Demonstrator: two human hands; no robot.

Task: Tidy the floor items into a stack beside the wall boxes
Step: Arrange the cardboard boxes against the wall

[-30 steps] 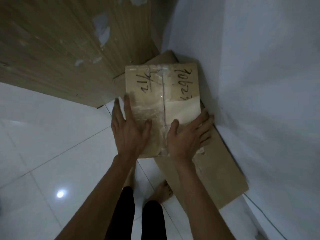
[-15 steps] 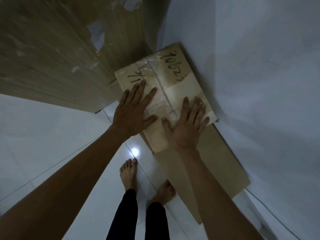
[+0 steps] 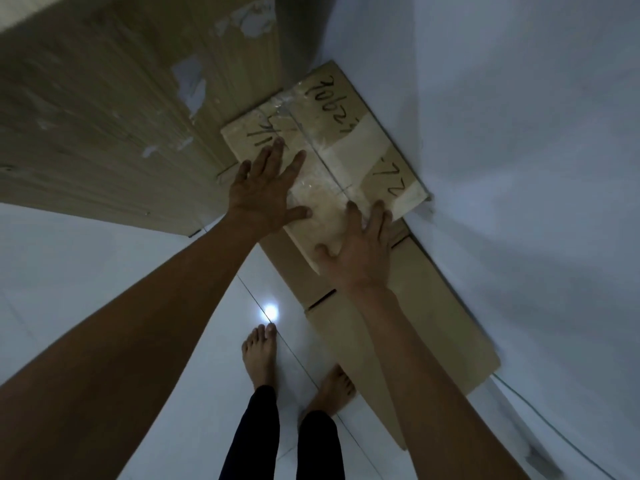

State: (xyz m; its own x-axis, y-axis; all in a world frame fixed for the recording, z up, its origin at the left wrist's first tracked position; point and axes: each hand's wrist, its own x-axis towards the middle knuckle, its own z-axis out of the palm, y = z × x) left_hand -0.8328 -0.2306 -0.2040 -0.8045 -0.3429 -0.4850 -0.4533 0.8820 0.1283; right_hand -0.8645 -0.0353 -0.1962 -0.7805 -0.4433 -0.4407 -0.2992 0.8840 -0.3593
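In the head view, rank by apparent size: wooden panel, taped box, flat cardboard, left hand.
1. wooden panel
2. flat cardboard and taped box: too alike, cardboard partly covered
3. left hand

Blocked at 3 o'clock by plain white wall [image 3: 519,168], at 10 by grained wooden panel [image 3: 104,116]; open over glossy white floor tiles [image 3: 86,265] at 8.

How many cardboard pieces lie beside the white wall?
2: the taped brown cardboard piece with black writing, in the corner; the longer flat brown cardboard sheet beneath it. Others may be hidden.
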